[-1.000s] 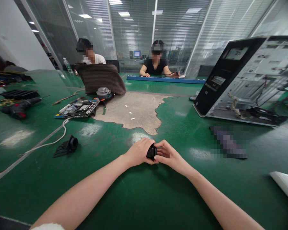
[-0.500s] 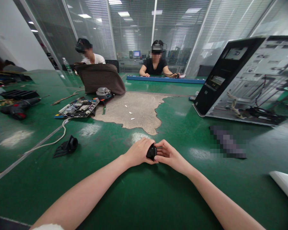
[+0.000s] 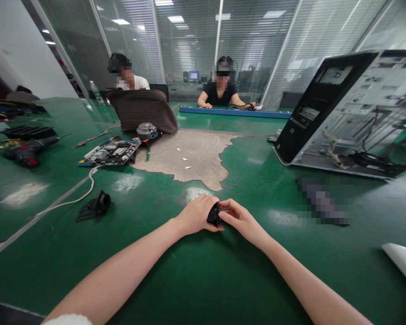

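Observation:
Just short of the torn patch of table, my left hand [image 3: 196, 215] is closed around a small black plastic part [image 3: 213, 215], its fingers wrapped over the far side. From the right, my right hand [image 3: 237, 219] pinches the edge of the same part with thumb and fingers. The fingertips partly cover the piece, so its exact kind cannot be made out. Another black plastic piece [image 3: 95, 206], with a round ring on a flat slotted base, lies on the green table to the left of my hands.
An open computer case [image 3: 311, 113] stands at the right, with a blurred dark object [image 3: 323, 202] before it. A circuit board [image 3: 110, 152], a cable [image 3: 88, 192] and a power drill [image 3: 30, 151] lie left. Behind are a brown chair back [image 3: 144, 110] and two people across the table.
The thumb and fingers of my right hand have shifted slightly on the black part, the thumb now higher. My left hand keeps its hold in the same place.

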{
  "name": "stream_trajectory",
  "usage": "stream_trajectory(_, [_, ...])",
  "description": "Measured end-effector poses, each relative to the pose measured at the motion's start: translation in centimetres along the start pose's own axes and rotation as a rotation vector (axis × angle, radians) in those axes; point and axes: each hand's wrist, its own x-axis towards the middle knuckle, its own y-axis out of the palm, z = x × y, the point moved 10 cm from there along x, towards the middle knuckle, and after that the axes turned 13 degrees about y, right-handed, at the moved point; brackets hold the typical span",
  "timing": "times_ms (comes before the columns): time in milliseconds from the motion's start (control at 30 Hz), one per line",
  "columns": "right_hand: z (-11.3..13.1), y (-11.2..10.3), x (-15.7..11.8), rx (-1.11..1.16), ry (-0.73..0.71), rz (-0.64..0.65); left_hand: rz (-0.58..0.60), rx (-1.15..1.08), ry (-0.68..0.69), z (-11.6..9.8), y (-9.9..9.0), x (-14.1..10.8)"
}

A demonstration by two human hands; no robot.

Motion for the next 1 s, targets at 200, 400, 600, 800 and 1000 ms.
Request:
stream_trajectory(200, [0.12, 0.75, -0.62, 0.091, 0.011, 0.082, -0.001, 0.017, -0.009, 0.11, 0.08, -0.09])
stream_trajectory(400, [0.29, 0.04, -0.33, 0.074, -0.020, -0.051, -0.009, -0.010, -0.007, 0.14, 0.05, -0.07])
stream_trajectory(600, [-0.04, -0.09, -0.07, 0.030, -0.004, -0.069, -0.008, -0.009, -0.011, 0.16, 0.04, -0.01])
stream_trajectory(800, [0.25, 0.73, -0.65, 0.105, -0.002, 0.060, -0.004, 0.020, -0.016, 0.08, 0.00, -0.07])
stream_trajectory(1000, [0.18, 0.11, -0.45, 0.096, -0.023, -0.029, -0.005, -0.001, -0.007, 0.14, 0.05, -0.02])
